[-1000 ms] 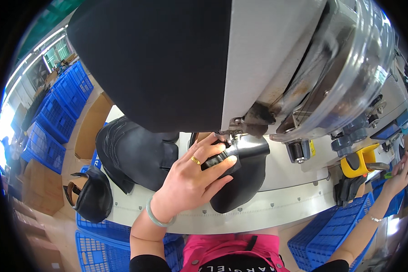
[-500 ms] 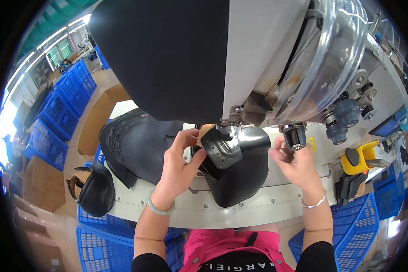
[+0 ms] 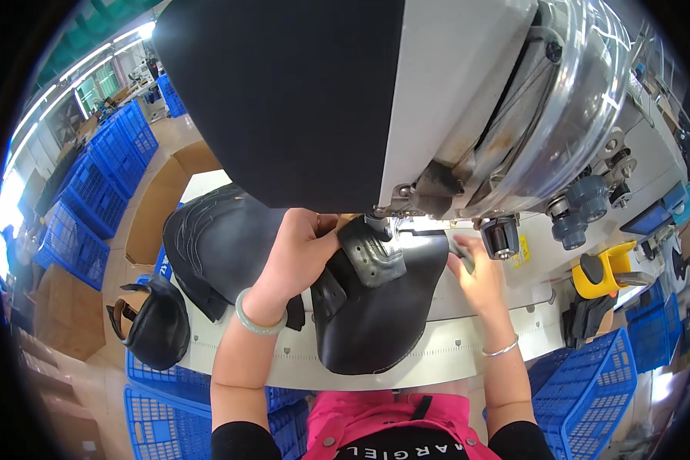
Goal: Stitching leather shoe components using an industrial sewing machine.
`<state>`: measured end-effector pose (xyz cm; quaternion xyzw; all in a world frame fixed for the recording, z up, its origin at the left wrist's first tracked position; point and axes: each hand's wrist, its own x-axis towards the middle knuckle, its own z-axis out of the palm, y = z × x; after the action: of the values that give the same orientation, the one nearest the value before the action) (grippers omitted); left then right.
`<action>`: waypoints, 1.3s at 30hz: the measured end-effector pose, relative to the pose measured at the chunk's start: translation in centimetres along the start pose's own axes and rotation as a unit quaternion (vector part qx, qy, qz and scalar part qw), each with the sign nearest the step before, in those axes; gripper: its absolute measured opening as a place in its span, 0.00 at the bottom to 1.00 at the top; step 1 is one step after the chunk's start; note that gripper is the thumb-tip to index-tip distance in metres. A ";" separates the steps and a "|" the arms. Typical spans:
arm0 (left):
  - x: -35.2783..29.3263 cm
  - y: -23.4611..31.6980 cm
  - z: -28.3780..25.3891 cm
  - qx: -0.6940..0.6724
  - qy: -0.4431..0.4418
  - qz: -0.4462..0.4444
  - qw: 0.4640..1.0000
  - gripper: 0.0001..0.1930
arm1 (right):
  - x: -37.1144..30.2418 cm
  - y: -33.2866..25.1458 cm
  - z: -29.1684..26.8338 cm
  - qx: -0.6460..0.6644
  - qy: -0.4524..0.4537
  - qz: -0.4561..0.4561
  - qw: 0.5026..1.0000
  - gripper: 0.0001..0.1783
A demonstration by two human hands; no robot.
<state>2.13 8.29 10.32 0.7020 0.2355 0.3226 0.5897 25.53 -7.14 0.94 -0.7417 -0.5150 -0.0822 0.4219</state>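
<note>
Grips narrowly, with left hand [image 3: 295, 249], the 10 o'clock edge of a black leather piece [image 3: 379, 326]. Curls right hand [image 3: 479, 277] by its 2 o'clock edge; cannot tell whether holding it. Has the piece on tabletop [image 3: 452, 337] under sewing machine [image 3: 452, 115], aligned lengthwise from 12 o'clock, with rounded end pointing almost to 7.

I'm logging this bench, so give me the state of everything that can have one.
Sewing machine: cannot tell whether running.
Black leather piece: lying partly beneath the machine.
Perforated tab: lies over that piece.
Left hand: bent, at the tab's left edge.
Right hand: curled, beside the piece's right edge.
Curved black shell: mouth open.
</note>
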 end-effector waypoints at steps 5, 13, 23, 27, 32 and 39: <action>0.6 -0.7 0.3 -0.046 -0.019 0.048 0.998 0.11 | -1.0 -0.8 0.7 0.458 -0.104 0.083 0.879 0.19; 1.6 -1.4 -0.3 0.010 0.043 0.102 0.994 0.13 | -0.1 -4.2 1.0 0.590 -0.193 0.206 0.756 0.03; -1.2 0.8 -0.4 0.233 0.099 0.054 0.966 0.13 | -0.3 -3.9 1.7 0.684 -0.267 0.216 0.644 0.11; -2.6 0.4 0.1 0.305 0.065 0.303 0.900 0.18 | -0.6 -4.0 2.3 0.713 -0.354 0.166 0.582 0.31; -2.7 -0.1 0.4 0.351 0.025 0.426 0.833 0.15 | -1.3 -4.7 2.8 0.754 -0.368 0.171 0.516 0.38; -3.0 0.5 0.6 0.346 0.001 0.395 0.851 0.11 | -1.8 -5.4 3.3 0.780 -0.331 0.174 0.501 0.35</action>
<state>0.49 5.69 10.19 0.8940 0.0352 0.4268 0.1317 19.20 -5.40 0.81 -0.1591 -0.3329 0.6797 0.6339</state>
